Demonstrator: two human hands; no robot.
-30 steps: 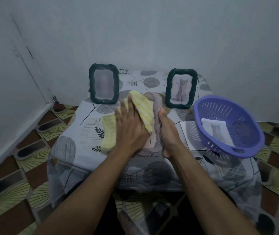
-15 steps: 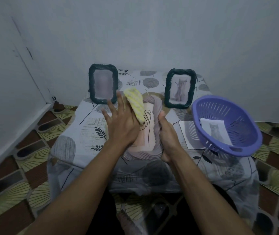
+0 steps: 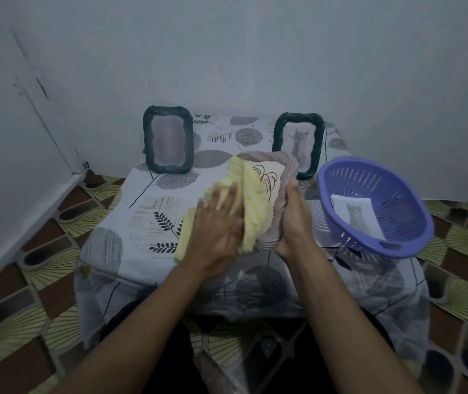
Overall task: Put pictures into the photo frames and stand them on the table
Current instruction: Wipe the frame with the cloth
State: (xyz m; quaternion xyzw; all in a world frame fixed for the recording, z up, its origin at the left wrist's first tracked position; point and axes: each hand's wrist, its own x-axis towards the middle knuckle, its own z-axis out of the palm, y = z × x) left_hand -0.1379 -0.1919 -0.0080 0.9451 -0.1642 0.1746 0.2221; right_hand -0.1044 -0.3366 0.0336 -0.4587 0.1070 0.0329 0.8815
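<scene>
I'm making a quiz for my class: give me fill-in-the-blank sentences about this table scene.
1. The left hand presses a ____ cloth against the held frame.
2. A loose picture lies in the ____ basket.
3. The dark frame nearest the basket shows a ____.
Missing: yellow; purple; cat.

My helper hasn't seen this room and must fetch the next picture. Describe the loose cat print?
On the leaf-patterned table, find the purple slotted basket at its right edge. The loose cat print lies inside it, unframed, unlike the cat picture in the dark frame behind.
</scene>
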